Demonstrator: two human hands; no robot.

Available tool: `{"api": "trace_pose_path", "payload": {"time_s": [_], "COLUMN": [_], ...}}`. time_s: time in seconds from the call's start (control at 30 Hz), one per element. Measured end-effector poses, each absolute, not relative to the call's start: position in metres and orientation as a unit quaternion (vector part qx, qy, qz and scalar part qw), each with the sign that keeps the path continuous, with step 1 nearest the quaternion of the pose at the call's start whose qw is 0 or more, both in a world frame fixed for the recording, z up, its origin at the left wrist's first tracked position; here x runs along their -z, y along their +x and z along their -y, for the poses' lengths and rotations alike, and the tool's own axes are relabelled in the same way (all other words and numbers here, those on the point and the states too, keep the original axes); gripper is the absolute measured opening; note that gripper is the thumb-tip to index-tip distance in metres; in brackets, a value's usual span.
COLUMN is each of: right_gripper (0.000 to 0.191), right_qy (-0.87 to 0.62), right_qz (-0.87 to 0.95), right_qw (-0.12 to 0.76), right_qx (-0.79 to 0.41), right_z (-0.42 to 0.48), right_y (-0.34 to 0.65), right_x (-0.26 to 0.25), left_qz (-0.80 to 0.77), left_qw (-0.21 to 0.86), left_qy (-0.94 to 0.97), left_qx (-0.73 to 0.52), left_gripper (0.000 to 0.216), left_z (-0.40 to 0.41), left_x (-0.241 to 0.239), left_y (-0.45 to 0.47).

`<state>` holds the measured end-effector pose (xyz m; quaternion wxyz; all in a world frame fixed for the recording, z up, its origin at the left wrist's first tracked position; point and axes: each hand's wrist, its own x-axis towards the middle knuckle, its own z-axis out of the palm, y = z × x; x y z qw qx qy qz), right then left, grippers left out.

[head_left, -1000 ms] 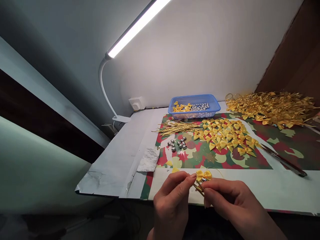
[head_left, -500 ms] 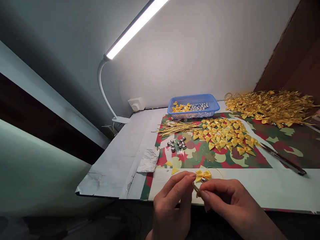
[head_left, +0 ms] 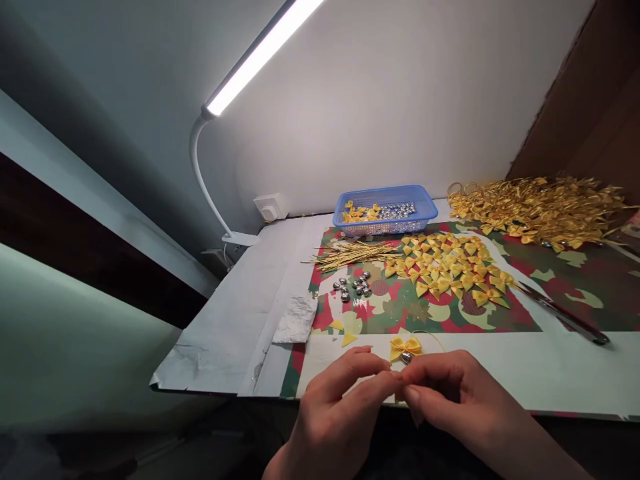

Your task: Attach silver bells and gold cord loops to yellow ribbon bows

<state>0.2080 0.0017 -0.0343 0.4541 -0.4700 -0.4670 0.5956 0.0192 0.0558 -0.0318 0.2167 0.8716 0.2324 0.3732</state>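
At the table's front edge, my left hand (head_left: 345, 400) and my right hand (head_left: 463, 393) meet fingertip to fingertip. Both are closed in a pinch around the ends of a thin gold cord (head_left: 431, 335), which curves out behind my right fingers; the pinched part is hidden. Just beyond the fingertips is a yellow ribbon bow (head_left: 406, 347) with a silver bell (head_left: 407, 358) at its lower side. Further back lie loose silver bells (head_left: 363, 285), a bundle of gold cords (head_left: 355, 255) and many yellow bows (head_left: 450, 267).
A blue basket (head_left: 425, 212) of bows and bells stands by the wall, left of a heap of gold-corded bows (head_left: 550, 210). A slim pointed metal tool (head_left: 565, 313) lies at right. Crumpled white paper (head_left: 296, 320) and a lamp (head_left: 200, 167) are at left.
My left fingers have shifted to the right and down, against my right fingertips. The gold cord piece that showed between the hands is now covered.
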Motion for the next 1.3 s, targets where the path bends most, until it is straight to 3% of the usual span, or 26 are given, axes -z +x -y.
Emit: {"api": "trace_pose_path", "payload": {"time_s": [0.1, 0.23, 0.43, 0.57, 0.73, 1.0, 1.3], "right_gripper": [0.023, 0.025, 0.022, 0.019, 0.017, 0.019, 0.022], "right_qy": [-0.471, -0.495, -0.551, -0.508, -0.531, -0.548, -0.531], "right_qz": [0.466, 0.492, 0.631, 0.716, 0.712, 0.723, 0.741], "right_qw": [0.447, 0.449, 0.491, 0.461, 0.422, 0.336, 0.328], "right_qx": [-0.602, -0.557, -0.239, -0.127, -0.179, -0.255, -0.249], "right_z": [-0.002, 0.000, 0.010, 0.011, 0.010, 0.011, 0.009], "right_y": [0.210, 0.214, 0.221, 0.217, 0.213, 0.220, 0.224], "right_x": [0.036, 0.040, 0.048, 0.053, 0.053, 0.032, 0.028], "left_qz": [-0.213, -0.273, -0.426, -0.461, -0.475, -0.390, -0.370], "left_qw": [0.203, 0.271, 0.419, 0.455, 0.500, 0.704, 0.717], "left_qy": [0.879, 0.845, 0.739, 0.706, 0.683, 0.568, 0.563], "left_qx": [-0.375, -0.373, -0.312, -0.285, -0.241, -0.171, -0.180], "left_gripper": [0.042, 0.027, 0.013, 0.014, 0.013, 0.012, 0.016], "left_z": [-0.056, -0.053, -0.045, -0.043, -0.043, -0.052, -0.053], "left_x": [0.028, 0.022, 0.019, 0.013, 0.008, 0.015, 0.015], "left_y": [0.019, 0.026, 0.038, 0.044, 0.044, 0.032, 0.038]}}
